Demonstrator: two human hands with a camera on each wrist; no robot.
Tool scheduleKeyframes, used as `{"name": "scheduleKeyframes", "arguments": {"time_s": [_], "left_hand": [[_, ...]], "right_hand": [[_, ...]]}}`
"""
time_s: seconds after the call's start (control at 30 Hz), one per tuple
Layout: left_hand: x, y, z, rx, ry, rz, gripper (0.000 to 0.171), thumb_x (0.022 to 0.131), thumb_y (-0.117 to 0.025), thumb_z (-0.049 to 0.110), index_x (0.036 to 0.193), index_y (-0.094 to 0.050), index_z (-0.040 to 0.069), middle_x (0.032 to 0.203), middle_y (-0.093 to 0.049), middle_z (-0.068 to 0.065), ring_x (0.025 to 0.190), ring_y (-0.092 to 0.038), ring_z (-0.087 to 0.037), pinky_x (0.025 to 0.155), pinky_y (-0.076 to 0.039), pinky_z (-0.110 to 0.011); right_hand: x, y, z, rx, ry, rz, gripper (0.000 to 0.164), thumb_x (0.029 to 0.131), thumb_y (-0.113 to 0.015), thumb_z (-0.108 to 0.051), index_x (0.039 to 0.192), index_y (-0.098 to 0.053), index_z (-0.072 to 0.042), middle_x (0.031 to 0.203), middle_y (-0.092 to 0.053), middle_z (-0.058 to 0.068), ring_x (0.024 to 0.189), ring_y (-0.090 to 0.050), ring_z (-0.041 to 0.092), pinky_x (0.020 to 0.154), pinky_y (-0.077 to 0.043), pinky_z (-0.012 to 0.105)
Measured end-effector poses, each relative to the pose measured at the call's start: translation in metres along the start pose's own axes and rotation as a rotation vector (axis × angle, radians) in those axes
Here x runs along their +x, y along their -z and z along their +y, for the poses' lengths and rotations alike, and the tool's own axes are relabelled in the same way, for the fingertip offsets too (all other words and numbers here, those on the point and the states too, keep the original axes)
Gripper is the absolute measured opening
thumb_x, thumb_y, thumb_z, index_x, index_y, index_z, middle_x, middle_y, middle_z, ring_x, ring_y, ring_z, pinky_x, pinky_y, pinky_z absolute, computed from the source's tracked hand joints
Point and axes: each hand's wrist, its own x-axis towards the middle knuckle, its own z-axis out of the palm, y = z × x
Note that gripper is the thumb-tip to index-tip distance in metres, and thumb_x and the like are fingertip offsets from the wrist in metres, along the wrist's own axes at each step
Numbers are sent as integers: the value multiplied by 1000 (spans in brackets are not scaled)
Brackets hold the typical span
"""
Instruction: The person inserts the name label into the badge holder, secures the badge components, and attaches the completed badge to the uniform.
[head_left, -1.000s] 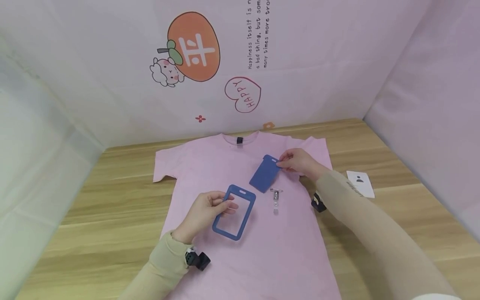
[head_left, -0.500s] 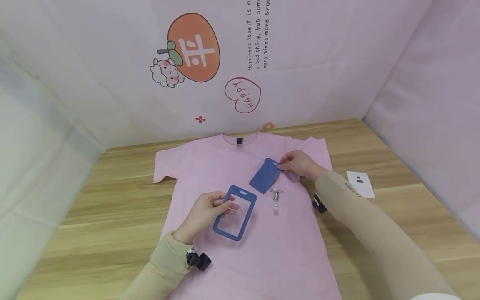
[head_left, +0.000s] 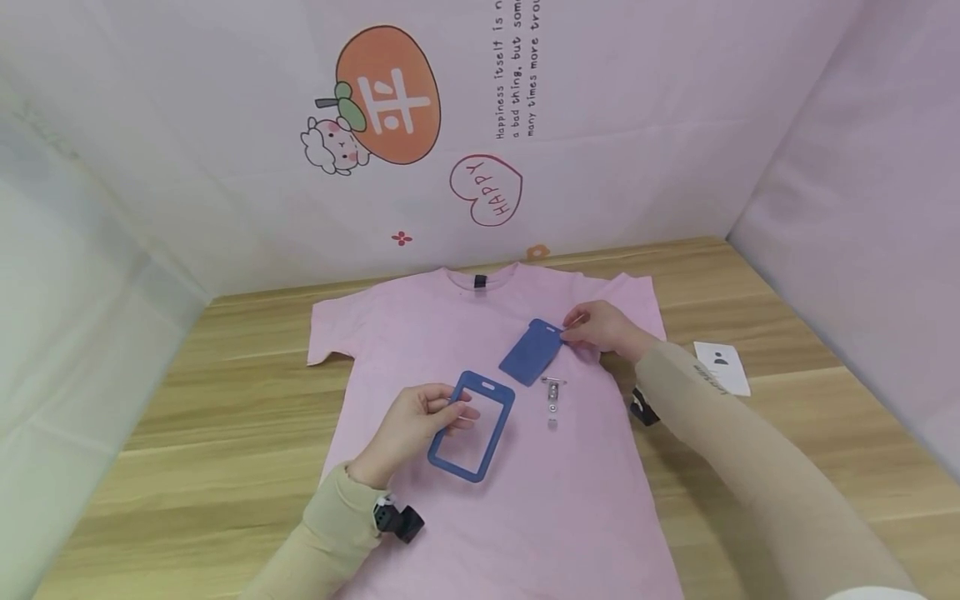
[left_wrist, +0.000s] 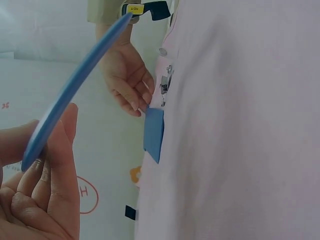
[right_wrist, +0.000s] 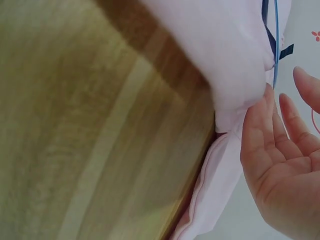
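My left hand [head_left: 401,429] pinches a blue badge-holder frame [head_left: 493,437], an open rectangle with a slot at its top, above the pink T-shirt [head_left: 555,508]. Seen edge-on in the left wrist view, the frame [left_wrist: 75,87] sits between thumb and fingers. A matching blue back panel [head_left: 531,354] lies on the shirt's chest. Beside its slotted end is my right hand [head_left: 603,327], fingertips at the panel's corner. In the right wrist view, the right hand's [right_wrist: 285,175] thumb stands apart from its fingers. A metal badge clip with a pin bar [head_left: 553,393] lies just below the panel.
A white card with dark printing [head_left: 722,369] lies on the wooden table [head_left: 225,408], right of the shirt. Pale cloth walls [head_left: 615,142] with cartoon prints rise behind and on both sides. Both wrists carry small black devices.
The right hand has lowered the panel's slotted end onto the shirt, and its fingers have loosened at the corner. The left hand and frame have shifted very slightly right.
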Motion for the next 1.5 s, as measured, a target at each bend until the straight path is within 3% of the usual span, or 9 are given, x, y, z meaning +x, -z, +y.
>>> {"name": "scheduleKeyframes", "arguments": {"time_s": [0.13, 0.4, 0.53, 0.67, 0.93, 1.07, 1.27, 1.5], "left_hand": [[2, 1, -2, 3, 1, 0, 26, 94, -56, 7, 112, -59, -12, 98, -71, -21, 84, -71, -15, 70, -56, -23], [2, -1, -2, 2, 9, -2, 27, 94, -56, 7, 113, -59, -12, 99, -70, -22, 88, -71, -23, 70, -56, -23], [3, -1, -1, -7, 10, -5, 26, 94, -55, 6, 112, -58, -13, 99, -70, -23, 88, -71, -24, 72, -57, -29], [4, -1, 0, -11, 16, -5, 26, 94, -55, 6, 113, -58, -13, 99, -70, -23, 88, -71, -24, 75, -57, -36], [4, 1, -3, -5, 22, -2, 27, 94, -56, 7, 113, -59, -12, 100, -70, -22, 89, -71, -21, 75, -57, -31], [3, 2, -4, -6, 23, 1, 28, 94, -57, 8, 113, -58, -12, 100, -70, -22, 89, -71, -22, 75, -57, -32], [4, 1, -2, -11, 40, 11, 27, 93, -57, 8, 113, -59, -11, 100, -71, -20, 86, -71, -16, 73, -57, -27], [4, 1, -1, 0, 45, 17, 27, 93, -57, 7, 113, -59, -11, 99, -71, -19, 86, -71, -15, 71, -56, -23]], "right_hand": [[-1, 3, 2, -9, 13, 10, 30, 89, -62, -14, 113, -58, 4, 107, -61, 20, 79, -58, 19, 63, -50, 24], [-9, 9, 4, 60, 26, 1, 32, 89, -61, -12, 117, -57, 4, 111, -59, 19, 89, -59, 22, 78, -54, 30], [-16, 13, 4, 41, 64, 18, 32, 89, -62, -13, 116, -58, 5, 111, -60, 21, 92, -58, 25, 79, -56, 34], [-22, 19, 8, 6, 100, 33, 32, 89, -62, -13, 114, -59, 5, 112, -61, 22, 97, -57, 27, 79, -55, 30], [-36, 36, 19, -6, 170, 66, 30, 87, -65, -12, 109, -59, 8, 106, -63, 24, 93, -58, 27, 67, -48, 16], [-42, 46, 32, -48, 203, 60, 29, 87, -65, -10, 107, -58, 10, 103, -64, 25, 94, -59, 31, 71, -48, 23], [-48, 65, 57, -143, 175, 55, 31, 88, -64, -12, 110, -56, 9, 105, -63, 25, 99, -59, 37, 82, -49, 42], [-57, 85, 81, -170, 154, 51, 36, 89, -65, -14, 114, -55, 10, 106, -62, 26, 99, -59, 37, 82, -50, 42]]}}
